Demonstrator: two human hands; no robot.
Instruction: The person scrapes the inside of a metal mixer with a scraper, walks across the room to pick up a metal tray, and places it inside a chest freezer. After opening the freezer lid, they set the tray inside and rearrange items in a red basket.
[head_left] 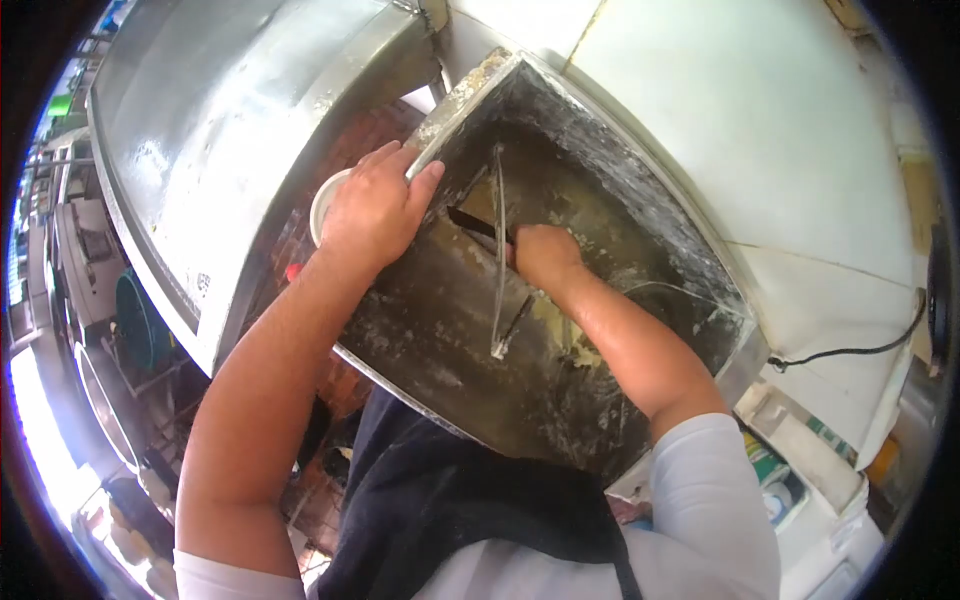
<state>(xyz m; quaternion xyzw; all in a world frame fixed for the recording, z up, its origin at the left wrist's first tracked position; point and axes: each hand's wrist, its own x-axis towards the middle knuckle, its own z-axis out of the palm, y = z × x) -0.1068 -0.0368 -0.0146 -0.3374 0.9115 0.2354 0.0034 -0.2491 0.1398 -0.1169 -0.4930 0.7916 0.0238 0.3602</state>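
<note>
A deep, grimy metal tank [420,330] with scale and yellowish residue inside fills the middle of the head view. My left hand [375,205] grips its upper left rim, with the thumb apart from the fingers. Down inside the tank, my right hand [546,257] is closed around a dark flat-bladed tool [474,223]. Its blade points to the upper left; the handle is hidden in my fist. A thin metal rod [501,200] crosses in front of the blade close to my knuckles. Yellowish patches [565,330] show on the tank floor below my right hand.
A large steel hood or counter [250,120] stands at the left. White tiled wall [740,130] borders the tank at the right, where a black cable [850,352] hangs. A white round rim [326,205] shows behind my left hand. Reddish floor tiles [345,385] lie below.
</note>
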